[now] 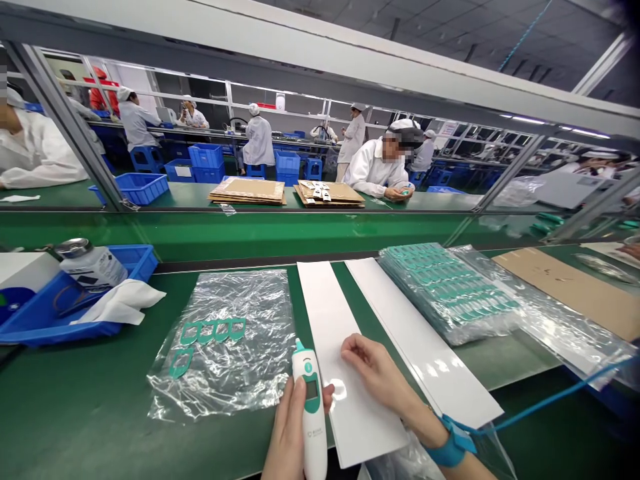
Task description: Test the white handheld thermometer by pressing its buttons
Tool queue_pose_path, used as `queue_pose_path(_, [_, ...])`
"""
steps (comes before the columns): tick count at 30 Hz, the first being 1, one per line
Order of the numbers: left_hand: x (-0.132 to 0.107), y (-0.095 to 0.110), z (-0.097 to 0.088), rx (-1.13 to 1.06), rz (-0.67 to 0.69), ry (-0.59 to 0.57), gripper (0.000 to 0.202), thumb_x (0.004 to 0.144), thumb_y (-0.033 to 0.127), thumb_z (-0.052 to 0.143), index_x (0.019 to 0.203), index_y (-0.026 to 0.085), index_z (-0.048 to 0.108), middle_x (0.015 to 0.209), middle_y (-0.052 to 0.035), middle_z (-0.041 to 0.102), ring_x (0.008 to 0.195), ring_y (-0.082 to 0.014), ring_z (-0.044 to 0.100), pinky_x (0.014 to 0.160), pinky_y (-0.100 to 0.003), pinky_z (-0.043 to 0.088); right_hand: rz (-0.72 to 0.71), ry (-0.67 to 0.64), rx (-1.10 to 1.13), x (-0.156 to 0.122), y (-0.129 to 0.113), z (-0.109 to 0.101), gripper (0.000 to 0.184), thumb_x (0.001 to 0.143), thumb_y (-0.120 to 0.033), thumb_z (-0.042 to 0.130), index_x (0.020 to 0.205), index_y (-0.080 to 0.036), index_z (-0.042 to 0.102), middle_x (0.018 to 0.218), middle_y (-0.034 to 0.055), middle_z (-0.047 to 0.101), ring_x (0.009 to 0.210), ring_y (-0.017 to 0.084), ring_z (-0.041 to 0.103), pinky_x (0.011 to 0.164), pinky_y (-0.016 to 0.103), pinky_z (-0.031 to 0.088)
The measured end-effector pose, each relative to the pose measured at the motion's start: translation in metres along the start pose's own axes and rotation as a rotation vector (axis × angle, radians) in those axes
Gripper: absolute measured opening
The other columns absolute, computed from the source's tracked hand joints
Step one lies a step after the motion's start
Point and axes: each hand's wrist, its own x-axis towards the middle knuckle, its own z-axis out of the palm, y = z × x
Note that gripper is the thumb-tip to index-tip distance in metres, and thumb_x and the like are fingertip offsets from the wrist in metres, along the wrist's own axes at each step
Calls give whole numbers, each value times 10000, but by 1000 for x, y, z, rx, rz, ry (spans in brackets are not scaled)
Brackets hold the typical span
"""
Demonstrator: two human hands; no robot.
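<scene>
Thermometer (315, 440) clamped in my left fingers (299, 393)
My right fingers (356, 345) curl together over the white strip (323, 300); picking there, I judge, calls for a delicate pinch.

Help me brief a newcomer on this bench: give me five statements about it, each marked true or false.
1. The left hand holds the white-and-green device. True.
2. The blue wristband is on the left wrist. False: it is on the right.
3. Clear plastic lies left of the device. True.
4. The right hand also grips the device. False: that hand is over a white strip.
5. The white bottle is in the blue tray. True.
</scene>
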Motion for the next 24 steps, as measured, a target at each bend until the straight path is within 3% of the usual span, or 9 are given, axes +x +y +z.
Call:
queue_pose_path(2, [-3,8,8,-15,-18,-4,396,735,521,672,931,178,662,955,-120,736,1017,-298,651,921,-382,506,42,6,112,-1,-8,-3,273,873,-428,542,752,-183,547,704,1,533,660,148,482,608,269,385])
queue_pose_path(4, [-5,15,12,-4,-18,-21,447,765,568,614,895,142,653,798,-107,732,810,-244,682,800,-340,534,78,-24,216,-4,-20,-2,301,848,-463,576,754,-178,551,690,-6,510,642,136,465,592,258,383])
queue_pose_path(8, [-6,24,9,-33,-49,-40,532,805,637,498,840,122,625,546,-46,635,514,-142,549,543,-254,446,94,-134,366,-8,-49,16,328,829,-483,607,751,-169,555,660,-18,480,602,114,434,558,243,369])
queue_pose_path(15, [-8,28,-6,-118,0,-15,453,836,567,504,781,130,612,566,-51,630,533,-153,540,563,-284,429,116,-208,437,-4,-68,49,351,808,-506,625,731,-173,546,641,-20,507,555,106,458,542,242,392])
queue_pose_path(21, [-12,35,-13,-125,-5,-56,551,819,627,482,840,101,645,594,-58,628,491,-122,511,500,-245,401,77,-161,443,-1,-65,47,331,825,-489,612,740,-176,548,632,-22,490,548,104,438,534,240,386])
queue_pose_path(24, [-28,44,-38,-199,84,2,555,763,646,549,893,116,651,593,-26,615,415,-104,481,409,-224,356,64,-127,382,-4,-60,42,340,832,-506,592,723,-187,549,599,-23,455,548,120,440,539,255,389])
